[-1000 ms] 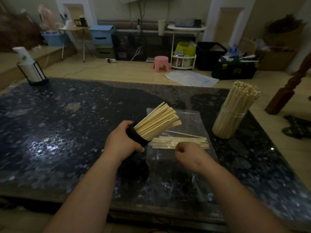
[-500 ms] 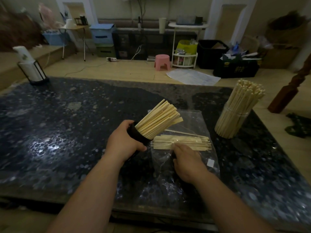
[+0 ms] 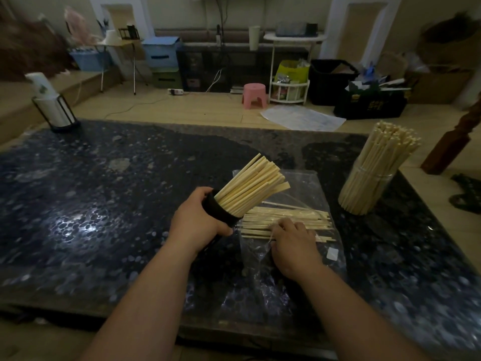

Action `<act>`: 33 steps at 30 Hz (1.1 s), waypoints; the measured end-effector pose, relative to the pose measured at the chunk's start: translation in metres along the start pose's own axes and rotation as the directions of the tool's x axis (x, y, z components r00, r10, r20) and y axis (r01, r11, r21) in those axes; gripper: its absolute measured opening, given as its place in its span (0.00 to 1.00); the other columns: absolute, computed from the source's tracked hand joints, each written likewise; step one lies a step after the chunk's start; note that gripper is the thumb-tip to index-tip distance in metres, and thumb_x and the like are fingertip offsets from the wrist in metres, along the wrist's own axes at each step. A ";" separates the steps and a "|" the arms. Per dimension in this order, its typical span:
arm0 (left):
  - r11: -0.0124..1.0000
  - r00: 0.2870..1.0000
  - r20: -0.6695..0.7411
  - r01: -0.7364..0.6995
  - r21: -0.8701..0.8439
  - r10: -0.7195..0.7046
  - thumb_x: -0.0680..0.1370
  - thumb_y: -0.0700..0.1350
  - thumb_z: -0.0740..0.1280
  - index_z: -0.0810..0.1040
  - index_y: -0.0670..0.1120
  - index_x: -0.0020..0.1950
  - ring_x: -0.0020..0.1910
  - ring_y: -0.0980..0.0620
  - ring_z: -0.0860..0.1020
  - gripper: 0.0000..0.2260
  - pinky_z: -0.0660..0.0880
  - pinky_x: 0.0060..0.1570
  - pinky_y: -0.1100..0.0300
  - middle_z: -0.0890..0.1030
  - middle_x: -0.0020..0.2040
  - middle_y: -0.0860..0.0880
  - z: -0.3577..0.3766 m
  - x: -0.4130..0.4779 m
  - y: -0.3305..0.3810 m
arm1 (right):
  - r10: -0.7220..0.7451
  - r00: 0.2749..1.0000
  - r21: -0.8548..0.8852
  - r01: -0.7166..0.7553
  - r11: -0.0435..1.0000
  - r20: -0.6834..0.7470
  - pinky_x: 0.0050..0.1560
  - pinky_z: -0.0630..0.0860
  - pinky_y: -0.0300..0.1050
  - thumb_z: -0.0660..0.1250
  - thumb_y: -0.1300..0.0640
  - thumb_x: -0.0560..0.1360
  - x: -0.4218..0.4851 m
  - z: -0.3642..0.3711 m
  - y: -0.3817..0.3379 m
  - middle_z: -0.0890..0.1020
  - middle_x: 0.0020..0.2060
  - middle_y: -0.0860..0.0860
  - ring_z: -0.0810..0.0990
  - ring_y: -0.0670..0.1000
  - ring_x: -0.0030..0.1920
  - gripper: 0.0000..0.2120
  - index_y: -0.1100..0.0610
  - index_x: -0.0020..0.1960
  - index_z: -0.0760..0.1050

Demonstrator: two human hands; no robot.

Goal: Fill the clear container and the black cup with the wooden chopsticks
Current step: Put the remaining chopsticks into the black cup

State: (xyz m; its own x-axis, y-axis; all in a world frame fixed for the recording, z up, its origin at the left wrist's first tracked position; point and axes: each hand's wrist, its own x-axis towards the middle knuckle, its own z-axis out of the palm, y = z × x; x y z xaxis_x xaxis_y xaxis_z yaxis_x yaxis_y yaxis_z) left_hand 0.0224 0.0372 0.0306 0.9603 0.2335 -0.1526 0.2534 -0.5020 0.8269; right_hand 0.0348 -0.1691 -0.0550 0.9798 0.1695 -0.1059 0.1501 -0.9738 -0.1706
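the left hand [image 3: 197, 222] has its fingers wrapped around the black cup [image 3: 217, 211], held tilted to the right just above the table [image 3: 104, 204], a bundle of wooden chopsticks [image 3: 252, 186] fanning out of it. just beside it, the right hand [image 3: 294, 246] rests bent fingers on the loose chopsticks [image 3: 299, 217] lying flat on a clear plastic bag [image 3: 304, 183]; whether they pinch a stick, i cannot tell. the clear container [image 3: 364, 191] stands well apart to the right, packed with chopsticks.

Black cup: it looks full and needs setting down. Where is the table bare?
Bare: the wide table stretch between the tissue holder and the left hand. Crowded: the plastic bag, loose chopsticks, right hand and clear container.
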 end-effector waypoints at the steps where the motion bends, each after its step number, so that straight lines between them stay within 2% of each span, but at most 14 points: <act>1: 1.000 1.000 -0.002 -0.006 -0.002 0.006 0.59 0.37 0.83 0.73 0.57 0.66 0.57 0.51 0.75 0.40 0.75 0.59 0.51 0.76 0.52 0.57 0.000 0.000 0.000 | 0.003 1.000 -0.004 -0.003 1.000 -0.011 0.67 0.61 0.57 0.55 0.52 0.82 0.000 0.000 0.000 0.64 0.73 0.51 0.64 0.57 0.68 0.22 0.49 0.76 0.63; 6: 1.000 1.000 -0.007 -0.008 -0.017 0.008 0.59 0.36 0.83 0.73 0.57 0.66 0.57 0.51 0.76 0.40 0.76 0.59 0.51 0.77 0.54 0.56 0.001 -0.001 0.001 | 0.005 1.000 -0.013 -0.006 1.000 -0.031 0.66 0.62 0.57 0.56 0.53 0.81 0.002 0.001 0.000 0.67 0.70 0.50 0.66 0.57 0.67 0.21 0.48 0.74 0.65; 10: 0.999 1.000 0.010 -0.019 -0.030 0.020 0.60 0.36 0.82 0.73 0.56 0.67 0.57 0.52 0.75 0.40 0.74 0.56 0.55 0.76 0.54 0.56 0.002 -0.001 0.001 | -0.007 0.999 0.005 0.007 1.000 -0.050 0.63 0.63 0.56 0.57 0.54 0.80 0.001 0.000 0.000 0.69 0.68 0.50 0.67 0.57 0.65 0.20 0.47 0.71 0.68; 17: 0.998 0.999 0.038 -0.027 -0.055 0.029 0.60 0.36 0.82 0.73 0.57 0.65 0.56 0.52 0.75 0.39 0.73 0.53 0.56 0.77 0.55 0.56 0.002 -0.002 0.002 | -0.010 0.998 -0.064 0.007 0.998 -0.055 0.61 0.64 0.55 0.60 0.53 0.80 -0.003 -0.001 -0.001 0.70 0.64 0.52 0.67 0.58 0.63 0.15 0.51 0.67 0.70; 23: 0.997 0.999 0.046 -0.023 -0.070 0.026 0.60 0.36 0.82 0.73 0.58 0.64 0.56 0.52 0.74 0.38 0.72 0.52 0.56 0.77 0.53 0.57 0.002 -0.002 0.003 | -0.036 0.999 0.079 0.037 0.996 -0.003 0.64 0.61 0.54 0.63 0.44 0.79 -0.006 -0.007 -0.002 0.73 0.60 0.48 0.69 0.55 0.64 0.13 0.47 0.62 0.76; 28: 0.997 0.998 0.063 -0.022 -0.074 0.026 0.61 0.36 0.82 0.73 0.59 0.64 0.56 0.53 0.74 0.37 0.71 0.51 0.57 0.76 0.52 0.58 0.002 -0.003 0.005 | -0.030 0.993 -0.001 0.030 1.000 0.113 0.69 0.60 0.59 0.61 0.48 0.81 -0.009 -0.008 -0.005 0.72 0.64 0.54 0.68 0.59 0.67 0.15 0.52 0.65 0.73; 31: 0.996 0.998 0.056 -0.016 -0.086 0.021 0.60 0.35 0.82 0.73 0.58 0.64 0.55 0.53 0.75 0.37 0.72 0.52 0.56 0.76 0.51 0.59 0.003 -0.005 0.006 | -0.088 0.994 -0.018 0.089 0.996 0.060 0.65 0.63 0.55 0.60 0.51 0.81 -0.014 -0.007 -0.006 0.75 0.63 0.53 0.70 0.56 0.63 0.13 0.52 0.63 0.73; 33: 0.995 0.998 0.052 -0.014 -0.095 0.019 0.61 0.35 0.81 0.74 0.58 0.64 0.53 0.54 0.74 0.37 0.72 0.48 0.58 0.75 0.50 0.61 0.003 -0.007 0.006 | -0.108 0.994 0.028 0.107 0.994 0.015 0.63 0.64 0.52 0.61 0.53 0.81 -0.019 -0.007 -0.007 0.76 0.61 0.52 0.72 0.55 0.61 0.11 0.52 0.62 0.74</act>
State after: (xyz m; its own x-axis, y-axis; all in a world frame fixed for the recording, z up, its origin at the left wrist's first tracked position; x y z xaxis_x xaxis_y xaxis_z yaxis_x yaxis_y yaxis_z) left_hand 0.0176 0.0300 0.0352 0.9697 0.1800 -0.1649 0.2277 -0.4237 0.8767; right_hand 0.0164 -0.1665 -0.0450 0.9559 0.2756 -0.1016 0.2505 -0.9455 -0.2080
